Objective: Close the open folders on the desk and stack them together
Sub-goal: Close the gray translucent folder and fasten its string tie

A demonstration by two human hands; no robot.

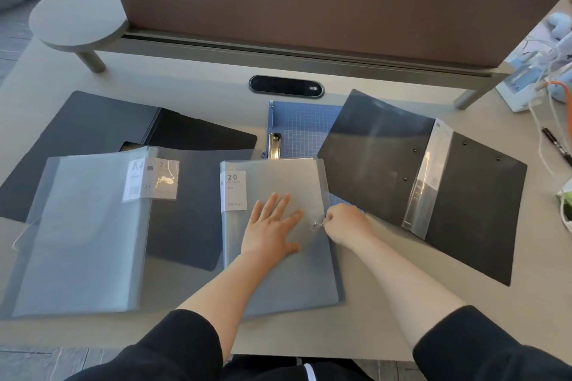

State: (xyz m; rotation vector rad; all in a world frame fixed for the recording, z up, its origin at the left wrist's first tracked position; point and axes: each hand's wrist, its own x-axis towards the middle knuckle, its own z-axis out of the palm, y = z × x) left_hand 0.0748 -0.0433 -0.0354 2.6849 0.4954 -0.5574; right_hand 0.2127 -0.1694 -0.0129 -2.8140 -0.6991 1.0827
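A translucent grey 20-pocket folder (278, 281) lies closed in the middle of the desk. My left hand (270, 227) rests flat on its cover with fingers spread. My right hand (346, 224) pinches the small elastic cord at the folder's right edge. To the left, a second translucent folder (89, 232) lies open over a dark sheet. A black folder (93, 130) lies open at the back left. Another black folder (433, 182) with a clear spine pocket lies open at the right. A blue grid clipboard (305, 130) sticks out from under the middle folder.
A brown divider panel (309, 3) stands along the back of the desk, with a black cable port (286, 86) in front of it. At the right edge are a pen (555, 145), cables (557, 96) and a white box (520, 83). A round shelf (77, 22) sits at the back left.
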